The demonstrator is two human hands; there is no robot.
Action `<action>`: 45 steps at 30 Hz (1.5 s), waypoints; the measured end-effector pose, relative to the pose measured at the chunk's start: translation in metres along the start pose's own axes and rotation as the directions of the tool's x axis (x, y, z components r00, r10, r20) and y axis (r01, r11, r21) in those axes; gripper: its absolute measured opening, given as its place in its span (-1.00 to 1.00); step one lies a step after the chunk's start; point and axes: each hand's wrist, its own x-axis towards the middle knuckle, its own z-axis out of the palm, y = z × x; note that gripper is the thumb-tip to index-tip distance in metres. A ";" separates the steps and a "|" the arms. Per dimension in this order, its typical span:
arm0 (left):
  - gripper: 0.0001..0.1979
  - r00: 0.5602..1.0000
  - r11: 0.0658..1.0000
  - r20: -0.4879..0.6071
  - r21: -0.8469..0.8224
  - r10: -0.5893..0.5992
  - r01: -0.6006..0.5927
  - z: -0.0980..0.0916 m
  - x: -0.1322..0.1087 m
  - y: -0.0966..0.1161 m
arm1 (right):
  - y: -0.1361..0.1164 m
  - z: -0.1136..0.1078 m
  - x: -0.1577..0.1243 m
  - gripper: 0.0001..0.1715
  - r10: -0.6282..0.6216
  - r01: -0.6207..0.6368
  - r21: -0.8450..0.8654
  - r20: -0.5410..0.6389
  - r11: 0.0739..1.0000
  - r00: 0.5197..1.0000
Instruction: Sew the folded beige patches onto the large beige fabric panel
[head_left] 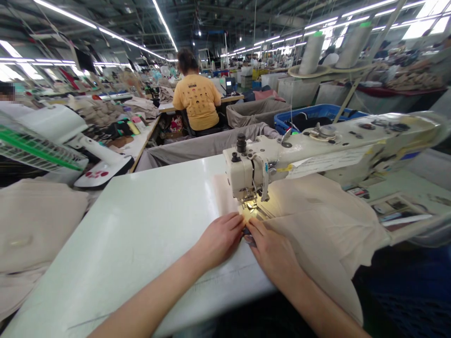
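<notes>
A sewing machine [246,169] stands on a pale worktable [151,220], its lamp lighting the needle and presser foot [251,204]. Beige fabric [313,216] runs under the foot and spreads to the right, draping over the table's front edge. Just in front of the foot, my left hand [221,234] has its fingertips closed on the fabric's edge. Close beside it, my right hand [271,249] also pinches the fabric, its thumb and fingers bent around the edge. A small dark bit shows between the two hands; what it is I cannot make out.
A white fan [56,136] and stacked beige fabric [35,225] are at the left. Behind the table stand a cloth-lined bin [197,145] and a blue basket [282,119]. Thread cones [312,52] rise behind the machine. A person in a yellow shirt [197,101] sits ahead, facing away.
</notes>
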 end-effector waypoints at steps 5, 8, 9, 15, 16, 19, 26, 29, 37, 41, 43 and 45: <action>-0.74 0.999 0.999 0.000 0.012 0.035 -0.035 -0.002 0.003 -0.008 | -0.001 -0.002 0.005 -0.60 0.012 -0.012 -0.004 0.012 1.000 1.000; -0.74 0.999 0.999 -0.010 0.022 0.050 -0.049 0.000 0.005 -0.014 | -0.001 -0.002 0.007 -0.59 0.018 -0.018 -0.006 0.022 1.000 1.000; -0.75 0.999 0.998 -0.018 0.023 0.051 -0.050 0.000 0.005 -0.015 | -0.001 -0.002 0.008 -0.58 0.020 -0.019 -0.006 0.027 1.000 0.999; -0.74 0.999 0.999 -0.031 0.012 0.042 -0.042 -0.002 0.009 -0.024 | -0.001 0.000 0.009 -0.56 0.031 -0.031 -0.001 0.033 1.000 0.999; -0.74 0.999 0.999 -0.031 0.013 0.043 -0.042 -0.003 0.010 -0.026 | -0.001 0.000 0.009 -0.56 0.032 -0.032 0.000 0.032 0.999 0.999; -0.72 0.999 0.999 -0.023 0.025 0.045 -0.045 -0.004 0.014 -0.031 | -0.002 0.000 0.009 -0.57 0.031 -0.031 0.004 0.022 0.999 0.999; -0.71 0.999 0.999 -0.028 0.013 0.030 -0.029 -0.004 0.018 -0.039 | -0.001 0.002 0.008 -0.58 0.022 -0.022 0.022 -0.007 1.000 1.000; -0.69 0.999 1.000 -0.043 0.014 0.021 -0.021 -0.002 0.016 -0.040 | -0.001 0.003 0.008 -0.57 0.015 -0.014 0.026 -0.009 1.000 1.000; -0.66 0.999 0.999 -0.046 0.039 0.001 0.000 0.003 0.012 -0.039 | 0.000 0.007 0.007 -0.58 0.008 -0.007 0.009 -0.068 1.000 0.998; -0.64 0.999 0.999 -0.044 0.036 0.008 -0.006 0.002 0.011 -0.040 | 0.000 0.007 0.007 -0.57 -0.001 0.001 0.000 -0.051 1.000 0.999; -0.64 0.999 0.999 -0.035 0.034 0.015 -0.013 0.002 0.011 -0.040 | 0.000 0.006 0.007 -0.56 0.003 -0.003 -0.001 -0.037 1.000 0.999; -0.65 0.999 0.999 -0.029 0.033 0.018 -0.017 0.002 0.012 -0.040 | -0.001 0.006 0.007 -0.56 0.008 -0.008 -0.003 -0.029 1.000 1.000</action>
